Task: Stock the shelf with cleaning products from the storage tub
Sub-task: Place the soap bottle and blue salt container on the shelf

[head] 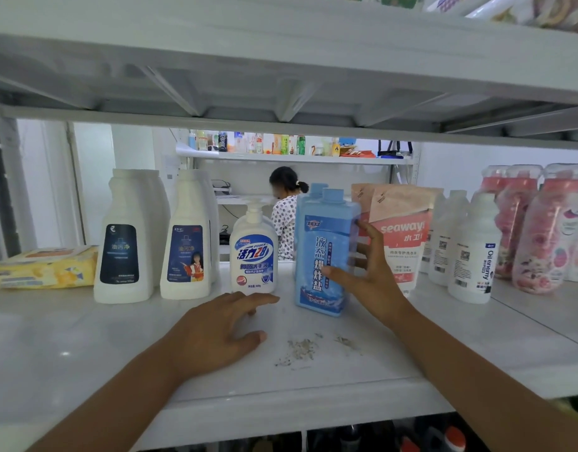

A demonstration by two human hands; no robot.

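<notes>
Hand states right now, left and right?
Left hand: open, resting flat on the shelf, holding nothing.
Right hand: grips the front blue bottle, thumb across its label.

On shelf (85, 337), L to R: wipes pack (43, 267) at 9 o'clock, label btls (123, 243), pump btl (253, 252) at 12, slab btl (320, 256) w/ twin behind, pouches (401, 223) at 2, capped btls (473, 252) at 3. Debris (300, 349) at 6 of slab btl.

The white shelf (85, 337) bears a wipes pack (43, 267), white bottles (123, 236), a pump bottle (254, 252), blue bottles (323, 256), pouches (401, 230) and crumbs (300, 349).
</notes>
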